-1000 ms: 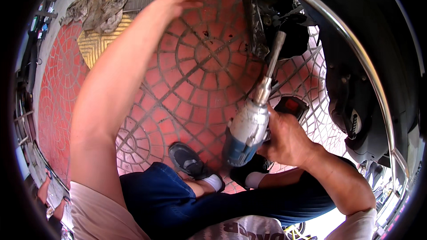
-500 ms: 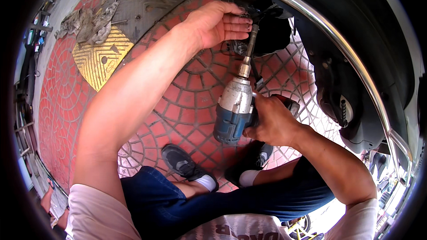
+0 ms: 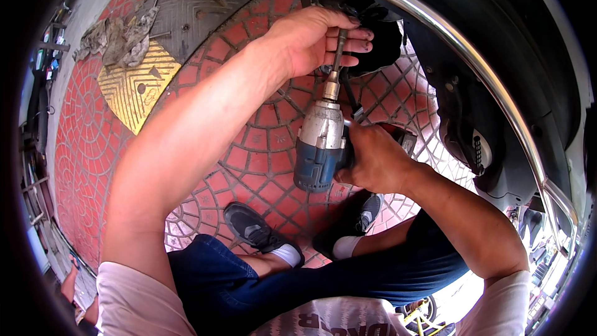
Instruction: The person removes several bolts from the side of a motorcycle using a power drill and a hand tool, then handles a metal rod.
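Observation:
My right hand (image 3: pixel 373 158) grips the handle of a blue and silver power impact wrench (image 3: pixel 320 143), which points up and away from me. Its long socket extension (image 3: pixel 339 56) runs into a black part of a scooter (image 3: pixel 367 22). My left hand (image 3: pixel 317 40) is wrapped around that extension near its tip, fingers closed on the shaft. Both forearms reach out over red patterned paving.
The scooter's black body (image 3: pixel 479 124) and a chrome rail (image 3: pixel 497 93) curve along the right. A dirty rag (image 3: pixel 118 37) lies on a grey and yellow ramp plate (image 3: pixel 155 68) at the upper left. My dark shoes (image 3: pixel 255 230) rest on the red paving (image 3: pixel 87 149) below the tool.
My left hand came back from the far paving and closed around the extension. The impact wrench swung upright and its tip moved onto the black scooter part.

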### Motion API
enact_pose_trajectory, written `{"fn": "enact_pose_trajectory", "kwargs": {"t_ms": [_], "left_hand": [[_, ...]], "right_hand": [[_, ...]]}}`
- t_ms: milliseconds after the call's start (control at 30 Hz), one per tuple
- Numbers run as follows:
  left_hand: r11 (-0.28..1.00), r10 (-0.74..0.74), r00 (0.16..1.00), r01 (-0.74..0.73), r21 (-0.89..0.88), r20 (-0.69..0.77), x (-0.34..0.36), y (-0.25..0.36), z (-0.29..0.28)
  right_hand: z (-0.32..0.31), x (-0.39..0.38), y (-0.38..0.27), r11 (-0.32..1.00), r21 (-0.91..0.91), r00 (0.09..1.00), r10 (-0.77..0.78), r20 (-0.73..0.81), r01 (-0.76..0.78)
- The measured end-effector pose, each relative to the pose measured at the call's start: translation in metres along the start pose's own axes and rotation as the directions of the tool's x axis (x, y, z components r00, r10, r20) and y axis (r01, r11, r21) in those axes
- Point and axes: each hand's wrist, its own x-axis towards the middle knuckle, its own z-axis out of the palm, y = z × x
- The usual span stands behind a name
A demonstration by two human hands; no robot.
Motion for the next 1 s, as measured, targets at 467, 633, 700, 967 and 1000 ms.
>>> {"fn": "enact_pose_trajectory", "kwargs": {"t_ms": [467,633,700,967,1000], "left_hand": [[0.987,0.075,0.997,-0.075,-0.139,-0.006,-0.005,0.000,0.011],[0.984,0.115,0.991,-0.124,-0.128,-0.073,-0.004,-0.006,0.012],[0.980,0.135,0.987,-0.146,-0.134,-0.087,-0.005,-0.007,0.010],[0.980,0.145,0.986,-0.154,-0.126,-0.079,0.001,-0.007,0.008],[0.979,0.162,0.983,-0.170,-0.109,-0.083,0.003,-0.008,0.009]], "right_hand": [[0.002,0.000,-0.001,0.999,0.045,0.998,-0.012,-0.067,0.015],[0.004,-0.001,0.002,1.000,0.023,0.996,-0.003,-0.086,0.005],[0.003,0.000,0.000,0.999,0.037,0.997,0.039,-0.065,-0.036],[-0.007,0.001,-0.003,0.997,0.073,0.999,-0.008,-0.038,0.011],[-0.010,0.000,-0.004,0.998,0.060,0.999,0.002,-0.034,0.000]]}}
